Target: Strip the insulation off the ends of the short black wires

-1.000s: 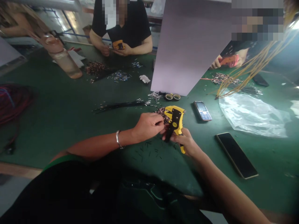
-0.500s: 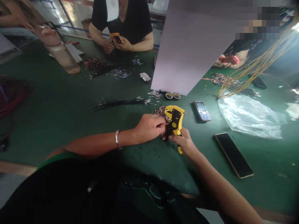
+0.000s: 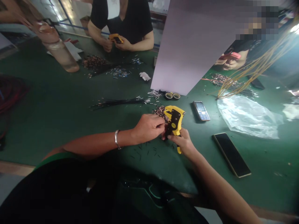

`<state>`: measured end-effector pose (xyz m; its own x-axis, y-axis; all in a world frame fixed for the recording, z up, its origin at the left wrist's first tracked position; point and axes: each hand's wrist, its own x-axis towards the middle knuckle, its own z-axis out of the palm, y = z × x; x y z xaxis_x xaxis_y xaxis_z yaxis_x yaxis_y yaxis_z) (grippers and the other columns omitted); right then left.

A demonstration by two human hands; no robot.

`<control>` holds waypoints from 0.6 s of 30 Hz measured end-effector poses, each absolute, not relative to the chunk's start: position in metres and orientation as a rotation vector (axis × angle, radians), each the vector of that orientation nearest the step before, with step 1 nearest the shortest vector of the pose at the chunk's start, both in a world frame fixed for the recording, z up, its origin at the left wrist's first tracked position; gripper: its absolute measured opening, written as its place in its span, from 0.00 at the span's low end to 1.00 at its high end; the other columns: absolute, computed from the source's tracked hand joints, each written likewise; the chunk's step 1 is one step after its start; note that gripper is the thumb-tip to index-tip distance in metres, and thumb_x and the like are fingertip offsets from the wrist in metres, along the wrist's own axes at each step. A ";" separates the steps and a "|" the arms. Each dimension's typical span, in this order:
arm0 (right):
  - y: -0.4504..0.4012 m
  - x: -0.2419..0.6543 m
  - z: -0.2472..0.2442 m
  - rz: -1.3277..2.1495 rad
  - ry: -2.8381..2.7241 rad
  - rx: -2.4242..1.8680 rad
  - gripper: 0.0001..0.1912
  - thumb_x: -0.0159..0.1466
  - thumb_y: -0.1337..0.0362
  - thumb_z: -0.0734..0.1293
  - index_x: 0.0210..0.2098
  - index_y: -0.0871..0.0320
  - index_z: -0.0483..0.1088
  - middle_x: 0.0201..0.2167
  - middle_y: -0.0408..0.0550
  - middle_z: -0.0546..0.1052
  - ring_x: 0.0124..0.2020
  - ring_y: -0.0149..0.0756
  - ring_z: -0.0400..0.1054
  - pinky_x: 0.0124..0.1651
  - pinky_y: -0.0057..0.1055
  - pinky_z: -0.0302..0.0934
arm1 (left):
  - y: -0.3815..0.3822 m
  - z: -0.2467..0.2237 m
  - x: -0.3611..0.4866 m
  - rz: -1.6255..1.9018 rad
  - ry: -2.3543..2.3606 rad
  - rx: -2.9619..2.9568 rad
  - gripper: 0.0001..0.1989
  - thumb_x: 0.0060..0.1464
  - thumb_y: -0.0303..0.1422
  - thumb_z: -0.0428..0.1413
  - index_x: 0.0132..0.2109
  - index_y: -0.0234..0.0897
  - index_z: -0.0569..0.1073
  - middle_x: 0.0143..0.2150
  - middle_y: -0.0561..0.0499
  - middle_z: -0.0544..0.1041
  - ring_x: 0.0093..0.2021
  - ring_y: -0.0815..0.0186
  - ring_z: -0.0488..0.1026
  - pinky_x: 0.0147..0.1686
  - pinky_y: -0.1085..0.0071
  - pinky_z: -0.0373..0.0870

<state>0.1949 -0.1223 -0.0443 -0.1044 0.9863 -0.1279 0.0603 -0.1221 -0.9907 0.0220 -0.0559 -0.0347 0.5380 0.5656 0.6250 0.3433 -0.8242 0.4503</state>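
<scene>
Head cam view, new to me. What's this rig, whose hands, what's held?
There's no machine here: one camera worn on a person's head looks forward and down at their own bare hands. The right hand grips a yellow-and-black wire stripper. The left hand, with a metal bangle on its wrist, sits at the tool's head, beside a small heap of short wire pieces. On the green bench top lie a bundle of black wires, a keypad phone, a smartphone and a clear plastic bag. Across the bench, a co-worker holds a similar yellow tool.
</scene>
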 end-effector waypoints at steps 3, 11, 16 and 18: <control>-0.123 0.193 -0.045 1.320 -1.275 -1.288 0.07 0.51 0.59 0.69 0.28 0.56 0.74 0.24 0.47 0.75 0.30 0.41 0.68 0.37 0.37 0.64 | -0.056 -0.036 0.022 1.152 0.757 2.509 0.12 0.51 0.21 0.51 0.21 0.36 0.68 0.20 0.56 0.71 0.23 0.73 0.65 0.24 0.75 0.62; -0.124 0.191 -0.051 1.248 -1.279 -1.303 0.07 0.53 0.59 0.69 0.27 0.57 0.72 0.24 0.47 0.75 0.27 0.38 0.68 0.35 0.37 0.62 | -0.057 -0.036 0.022 1.183 0.713 2.506 0.13 0.50 0.20 0.51 0.21 0.36 0.67 0.20 0.56 0.71 0.22 0.73 0.65 0.24 0.74 0.61; -0.122 0.188 -0.052 1.225 -1.273 -1.307 0.06 0.53 0.60 0.69 0.27 0.56 0.71 0.22 0.46 0.75 0.25 0.38 0.68 0.33 0.36 0.63 | -0.057 -0.036 0.022 1.141 0.741 2.507 0.13 0.52 0.22 0.51 0.21 0.36 0.67 0.20 0.56 0.71 0.22 0.73 0.65 0.24 0.74 0.61; -0.121 0.187 -0.053 1.220 -1.268 -1.308 0.06 0.53 0.61 0.69 0.27 0.56 0.71 0.21 0.46 0.75 0.24 0.37 0.67 0.32 0.36 0.62 | -0.057 -0.035 0.022 1.127 0.757 2.511 0.13 0.52 0.22 0.51 0.21 0.36 0.67 0.20 0.55 0.71 0.22 0.73 0.65 0.24 0.74 0.60</control>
<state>0.1873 -0.1214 -0.0533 -0.0191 0.9983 -0.0549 0.0937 -0.0529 -0.9942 0.0216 -0.0566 -0.0354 0.5568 0.5687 0.6054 0.3448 -0.8213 0.4544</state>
